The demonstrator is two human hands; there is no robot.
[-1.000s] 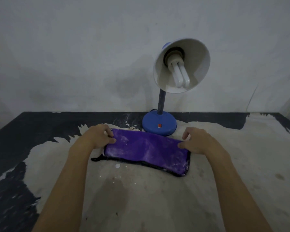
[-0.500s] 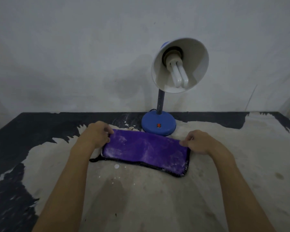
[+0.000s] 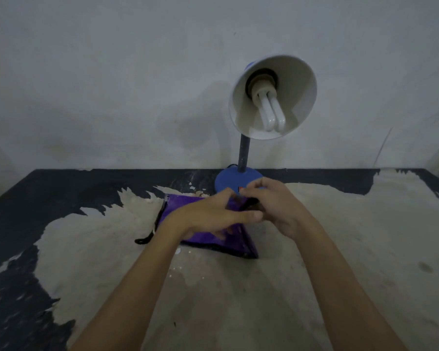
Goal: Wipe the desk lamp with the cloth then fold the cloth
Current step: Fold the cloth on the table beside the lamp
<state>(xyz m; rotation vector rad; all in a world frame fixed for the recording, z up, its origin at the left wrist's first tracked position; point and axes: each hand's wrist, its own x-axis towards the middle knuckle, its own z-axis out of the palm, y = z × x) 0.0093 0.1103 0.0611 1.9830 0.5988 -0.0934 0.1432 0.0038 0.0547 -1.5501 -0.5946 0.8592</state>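
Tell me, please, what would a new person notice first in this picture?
First, the two hands, left hand and right hand, meeting over the purple cloth at the table's middle. Then the blue lamp behind them by the wall, its white shade facing the camera.

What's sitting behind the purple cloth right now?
The desk lamp stands behind the purple cloth, blue base on the table. The right hand covers the base's front; contact cannot be judged.

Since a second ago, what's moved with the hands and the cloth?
Both hands came together at the middle: the right hand carried the purple cloth's right end leftward, meeting the left hand, so the cloth is now narrower. The desk lamp stayed put.
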